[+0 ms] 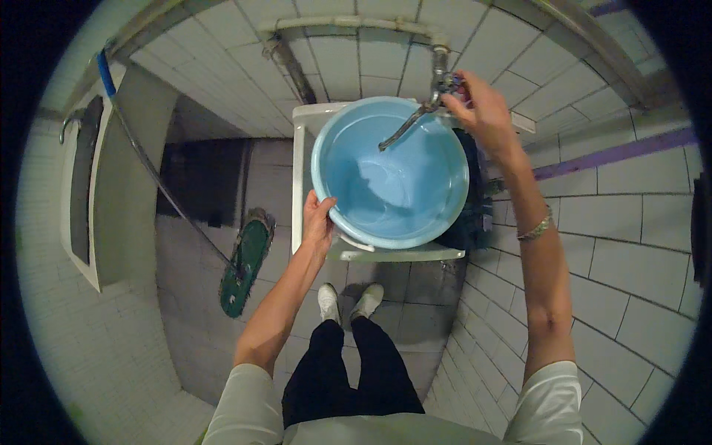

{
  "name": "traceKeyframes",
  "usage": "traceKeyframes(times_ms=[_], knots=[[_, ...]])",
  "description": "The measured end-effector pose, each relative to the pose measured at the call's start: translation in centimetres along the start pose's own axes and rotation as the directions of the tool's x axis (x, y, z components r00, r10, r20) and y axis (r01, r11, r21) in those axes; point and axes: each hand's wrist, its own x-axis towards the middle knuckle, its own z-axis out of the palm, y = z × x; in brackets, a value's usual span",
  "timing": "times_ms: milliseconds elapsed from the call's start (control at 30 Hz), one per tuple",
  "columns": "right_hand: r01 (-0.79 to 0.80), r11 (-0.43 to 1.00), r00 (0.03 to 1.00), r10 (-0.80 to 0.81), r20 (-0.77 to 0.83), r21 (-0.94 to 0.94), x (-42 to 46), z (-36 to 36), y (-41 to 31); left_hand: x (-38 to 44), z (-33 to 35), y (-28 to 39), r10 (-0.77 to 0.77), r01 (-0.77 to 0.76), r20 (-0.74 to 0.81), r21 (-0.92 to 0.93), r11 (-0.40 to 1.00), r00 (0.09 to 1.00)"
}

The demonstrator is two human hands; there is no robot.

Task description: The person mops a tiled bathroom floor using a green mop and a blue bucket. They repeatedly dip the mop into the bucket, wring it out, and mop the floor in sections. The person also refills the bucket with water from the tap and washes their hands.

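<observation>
A round light-blue plastic basin (389, 172) rests in a white sink (298, 167) in front of me. My left hand (319, 219) grips the basin's rim at its near left side, thumb on top. Above the basin reaches the metal spout (403, 130) of a wall-mounted faucet (443, 84). On the faucet's handle are the fingers of my right hand (483, 111); they partly hide it. No clear stream of water shows at the spout's tip. Whether the basin holds any water is hard to tell.
A green-headed mop (247, 267) stands on the grey tiled floor at left, its handle (150, 167) leaning on the wall. A white cabinet (119, 183) is beyond it. Pipes (350, 22) run along the tiled wall. A purple pole (617, 153) and dark cloth (473, 222) are at right.
</observation>
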Motion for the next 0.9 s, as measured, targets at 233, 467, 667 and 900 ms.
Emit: traceKeyframes(times_ms=[233,467,667,900], knots=[[0.476,0.870,0.866,-0.439,0.237,-0.130,2.6,-3.1,2.6,1.2,-3.2,0.1,-0.073,0.073,0.016,-0.008,0.997,0.997],[-0.056,0.963,0.833,0.190,-0.519,0.263,-4.6,5.1,3.6,0.8,-6.0,-1.2,-0.118,0.118,-0.001,0.025,0.993,0.993],[-0.571,0.159,0.740,0.525,0.421,0.805,-7.8,24.6,4.4,-0.8,-5.8,-2.0,-0.130,0.130,-0.050,0.007,0.991,0.990],[-0.428,0.663,0.843,0.537,0.008,0.614,-1.8,36.6,10.9,-1.4,-3.8,-4.4,-0.198,0.203,-0.043,0.172,0.964,0.979]])
